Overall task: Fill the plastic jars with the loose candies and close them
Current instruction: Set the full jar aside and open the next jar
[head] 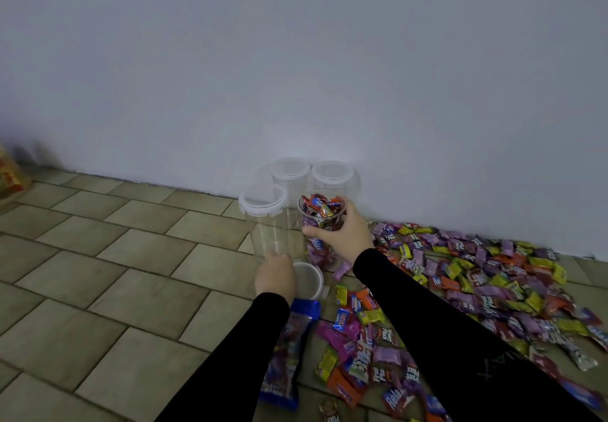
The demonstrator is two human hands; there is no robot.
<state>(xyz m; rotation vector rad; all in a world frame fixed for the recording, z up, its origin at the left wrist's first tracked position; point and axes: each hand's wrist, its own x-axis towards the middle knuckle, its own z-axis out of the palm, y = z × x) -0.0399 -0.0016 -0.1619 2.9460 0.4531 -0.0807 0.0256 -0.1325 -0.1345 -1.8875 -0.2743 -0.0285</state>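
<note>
A clear plastic jar (320, 220) stands on the floor, packed to its open rim with wrapped candies. My right hand (342, 235) is wrapped around its upper part. My left hand (275, 275) rests on a white lid (311, 278) lying flat on the floor just in front of that jar; its fingers are hidden, so its grip is unclear. Three empty jars with lids on stand close by: one (265, 220) left of the full jar, two (291, 174) (332, 174) behind against the wall. Loose candies (477, 276) cover the floor to the right.
A white wall (296, 59) runs right behind the jars. The floor is tan tile (115, 257). An opened blue candy bag (289, 352) lies under my left forearm. A red and yellow package (11, 178) sits at the far left by the wall.
</note>
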